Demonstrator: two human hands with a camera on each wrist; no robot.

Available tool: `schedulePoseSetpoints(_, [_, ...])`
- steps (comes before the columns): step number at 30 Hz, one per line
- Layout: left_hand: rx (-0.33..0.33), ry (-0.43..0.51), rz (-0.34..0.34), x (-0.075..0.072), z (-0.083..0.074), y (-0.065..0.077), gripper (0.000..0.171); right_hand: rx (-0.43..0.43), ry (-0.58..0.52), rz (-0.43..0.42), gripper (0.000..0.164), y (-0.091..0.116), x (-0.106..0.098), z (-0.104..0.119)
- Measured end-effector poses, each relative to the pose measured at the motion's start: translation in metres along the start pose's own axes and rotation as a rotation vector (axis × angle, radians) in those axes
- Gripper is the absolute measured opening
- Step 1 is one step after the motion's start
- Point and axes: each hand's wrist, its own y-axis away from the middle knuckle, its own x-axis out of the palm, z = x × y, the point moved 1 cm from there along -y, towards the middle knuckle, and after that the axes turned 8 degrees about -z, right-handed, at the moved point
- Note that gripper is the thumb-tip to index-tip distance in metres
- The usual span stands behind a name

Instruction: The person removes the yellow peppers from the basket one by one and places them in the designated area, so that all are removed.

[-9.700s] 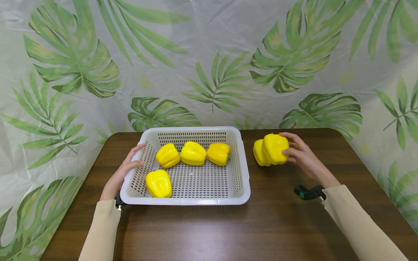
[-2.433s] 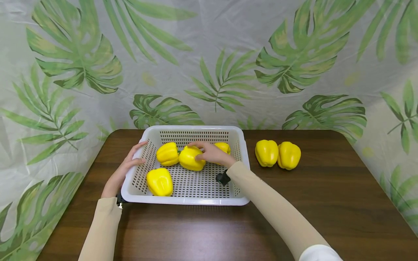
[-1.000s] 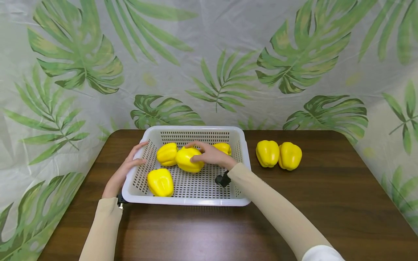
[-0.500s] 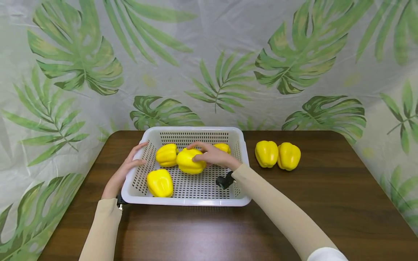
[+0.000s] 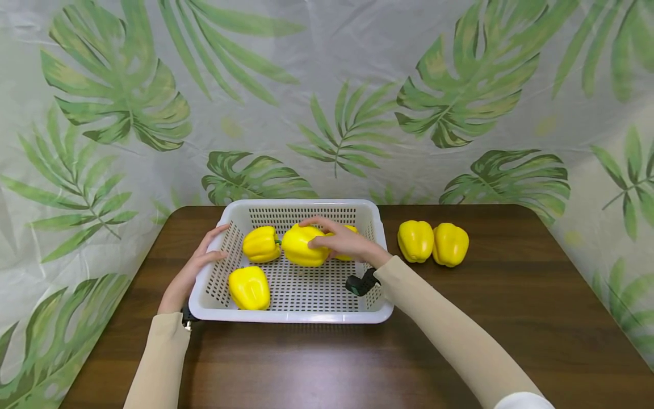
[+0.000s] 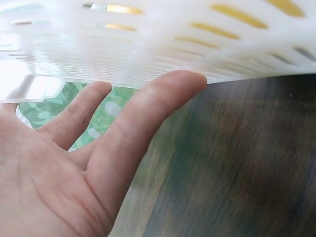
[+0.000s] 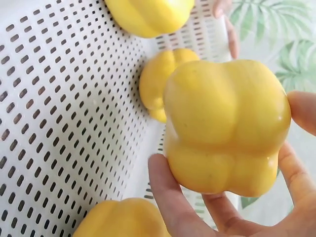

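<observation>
A white slotted plastic basket (image 5: 301, 317) sits on the table with yellow bell peppers in it. My right hand (image 5: 349, 241) grips a bell pepper (image 5: 301, 247) at the back middle, thumb and fingers spread around its end. Another bell pepper (image 7: 123, 219) lies to its right, partly hidden by that hand in the head view. At the left are two more, a back bell pepper (image 5: 260, 244) with a green stem and a front bell pepper (image 5: 249, 288). My left hand (image 5: 191, 267) rests at the basket's left side, its extended fingers touching it.
Two yellow bell peppers, a nearer-left pepper (image 5: 415, 241) and a right pepper (image 5: 451, 244), stand side by side on the brown wooden table (image 5: 286, 363), right of the basket. Behind the table hangs a leaf-patterned sheet (image 5: 337, 85).
Since 9.7 seconds ago, the right hand released a pepper beside another on the table and took hold of the basket's middle pepper. In the last half second that pepper shifted slightly right.
</observation>
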Motion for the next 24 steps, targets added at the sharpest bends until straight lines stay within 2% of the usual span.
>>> schedulePoseSetpoints(9, [-0.005,-0.027,-0.003,-0.001,0.0,0.001,0.06,-0.001,-0.006,-0.063,0.048,0.007,-0.009,0.001])
schedulePoseSetpoints(19, [-0.012,-0.01,-0.005,0.0,0.0,0.001,0.06,-0.063,-0.008,-0.036,0.051,0.016,-0.022,0.002])
schedulePoseSetpoints(24, [-0.031,-0.061,-0.015,0.0,0.0,0.003,0.061,-0.053,-0.031,-0.051,0.052,0.021,-0.03,0.003])
